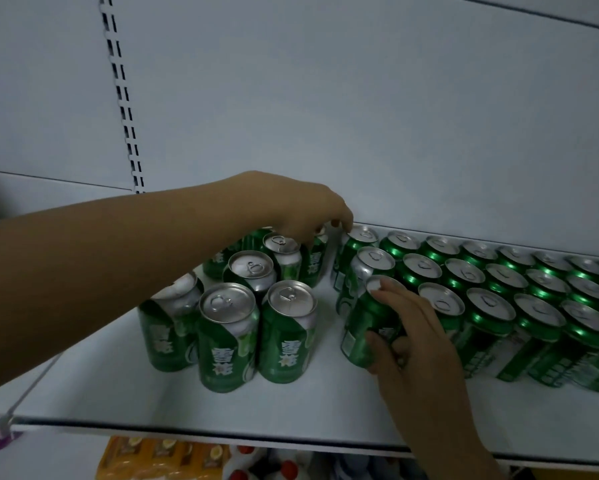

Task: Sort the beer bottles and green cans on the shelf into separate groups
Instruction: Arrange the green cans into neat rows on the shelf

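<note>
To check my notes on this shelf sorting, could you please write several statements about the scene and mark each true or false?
1. The right hand grips a green can at the front of the right block. True.
2. Beer bottles stand among the cans. False: only cans show on the shelf.
3. The left hand rests on the shelf's front edge. False: it reaches over the left cluster toward the back.
4. Bare shelf separates the two can groups. True.
</note>
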`<action>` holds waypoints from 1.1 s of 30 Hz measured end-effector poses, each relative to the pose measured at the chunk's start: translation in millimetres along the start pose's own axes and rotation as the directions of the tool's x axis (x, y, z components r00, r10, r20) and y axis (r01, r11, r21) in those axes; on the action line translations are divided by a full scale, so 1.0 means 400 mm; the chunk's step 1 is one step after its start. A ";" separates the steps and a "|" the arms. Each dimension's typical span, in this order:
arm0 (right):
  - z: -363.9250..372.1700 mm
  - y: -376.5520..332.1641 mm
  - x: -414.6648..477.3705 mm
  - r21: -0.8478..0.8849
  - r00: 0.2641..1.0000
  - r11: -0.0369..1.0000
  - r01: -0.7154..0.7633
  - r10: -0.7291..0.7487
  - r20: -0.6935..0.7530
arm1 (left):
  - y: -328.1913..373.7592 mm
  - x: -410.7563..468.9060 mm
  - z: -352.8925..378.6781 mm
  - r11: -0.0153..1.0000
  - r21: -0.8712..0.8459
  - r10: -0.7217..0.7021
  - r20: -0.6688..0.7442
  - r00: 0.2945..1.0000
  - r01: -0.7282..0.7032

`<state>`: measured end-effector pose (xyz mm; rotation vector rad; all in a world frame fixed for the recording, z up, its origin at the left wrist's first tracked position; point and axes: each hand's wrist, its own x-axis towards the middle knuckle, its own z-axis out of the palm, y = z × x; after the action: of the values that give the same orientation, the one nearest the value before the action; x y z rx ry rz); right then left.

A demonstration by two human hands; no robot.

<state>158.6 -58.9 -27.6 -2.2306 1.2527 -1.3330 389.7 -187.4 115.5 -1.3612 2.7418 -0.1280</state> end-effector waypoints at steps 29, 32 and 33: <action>0.001 -0.043 -0.009 -0.064 0.998 0.996 -0.057 0.057 -0.002 | 0.079 0.097 -0.041 0.901 0.050 0.432 -0.005 0.902 -0.431; -0.003 -0.031 -0.006 -0.049 0.999 0.998 -0.042 0.043 0.014 | 0.085 0.115 -0.035 0.917 0.119 0.376 0.055 0.925 -0.380; -0.005 -0.026 -0.005 -0.043 0.999 0.999 -0.031 0.032 0.018 | 0.087 0.117 -0.031 0.925 0.104 0.362 0.059 0.930 -0.367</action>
<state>162.2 -50.8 -21.3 -2.2369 1.3167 -1.2820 332.6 -203.2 122.3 -0.7973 2.8468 -0.2251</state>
